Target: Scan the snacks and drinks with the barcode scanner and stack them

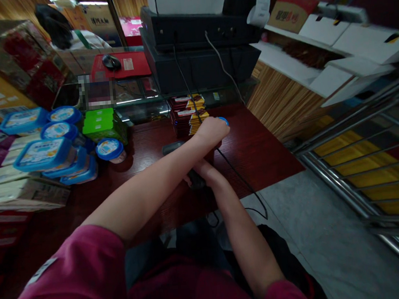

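Note:
My left arm crosses over my right. My left hand (214, 130) is closed round a small tub with a blue lid (223, 120); only a sliver of the lid shows past my knuckles. Below the left forearm, my right hand (201, 170) grips the handle of a dark handheld barcode scanner (173, 147). The scanner's head pokes out on the far side of that forearm, pointing left. Behind my left hand stand stacks of yellow and dark red packets (187, 115). Another blue-lidded tub (110, 150) rests on the dark red wooden counter (144, 159).
Left are stacked blue-lidded containers (42, 154), a green box (101, 123) and cartons. A black cash drawer and printer (202, 65) stand on a glass counter, cables hanging. A mouse (111, 62) lies on a red mat. A metal rack (364, 191) is at right. A person sits beyond.

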The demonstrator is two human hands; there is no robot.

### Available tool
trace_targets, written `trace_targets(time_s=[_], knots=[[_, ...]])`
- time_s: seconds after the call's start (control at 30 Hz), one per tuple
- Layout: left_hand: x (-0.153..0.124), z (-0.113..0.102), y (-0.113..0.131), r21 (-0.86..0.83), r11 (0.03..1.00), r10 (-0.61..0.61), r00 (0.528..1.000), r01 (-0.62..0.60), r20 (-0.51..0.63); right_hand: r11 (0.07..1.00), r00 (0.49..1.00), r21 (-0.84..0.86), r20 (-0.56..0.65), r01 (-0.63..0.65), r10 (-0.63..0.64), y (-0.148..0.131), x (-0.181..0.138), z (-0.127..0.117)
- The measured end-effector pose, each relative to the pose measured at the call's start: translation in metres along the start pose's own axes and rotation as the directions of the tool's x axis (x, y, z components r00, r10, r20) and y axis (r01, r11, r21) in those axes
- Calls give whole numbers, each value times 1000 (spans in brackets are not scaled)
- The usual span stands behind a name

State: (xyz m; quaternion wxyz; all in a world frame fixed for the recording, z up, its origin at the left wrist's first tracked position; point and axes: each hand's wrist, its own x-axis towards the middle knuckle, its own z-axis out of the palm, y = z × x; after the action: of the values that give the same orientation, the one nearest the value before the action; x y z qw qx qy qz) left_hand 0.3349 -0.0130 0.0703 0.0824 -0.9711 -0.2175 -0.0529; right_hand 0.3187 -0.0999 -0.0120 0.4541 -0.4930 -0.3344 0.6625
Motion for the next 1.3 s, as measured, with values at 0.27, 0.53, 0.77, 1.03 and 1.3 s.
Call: trace_targets(time_s=[0.27, 0.53, 0.77, 1.03, 1.3], knots=[[8, -1, -11, 34, 998, 46, 997, -48, 59, 999, 998, -14, -54, -29, 28, -6, -57, -2], [3, 20, -15, 55, 994, 93, 996, -92, -9, 993, 950, 52, -302, 104, -84, 13, -121, -25], [-6, 35, -16, 46, 994, 101, 992, -97, -81, 918, 924, 259, -315, 301, -214, 23, -124, -34], [-1, 35, -4, 64, 995, -75, 994, 80, -78, 818, 813, 230, -417, 528, -407, -3, -103, -50], [-2, 31, 5, 13, 990, -137, 985, 139, -105, 771, 740, 200, -500, 605, -451, -20, -84, -73]])
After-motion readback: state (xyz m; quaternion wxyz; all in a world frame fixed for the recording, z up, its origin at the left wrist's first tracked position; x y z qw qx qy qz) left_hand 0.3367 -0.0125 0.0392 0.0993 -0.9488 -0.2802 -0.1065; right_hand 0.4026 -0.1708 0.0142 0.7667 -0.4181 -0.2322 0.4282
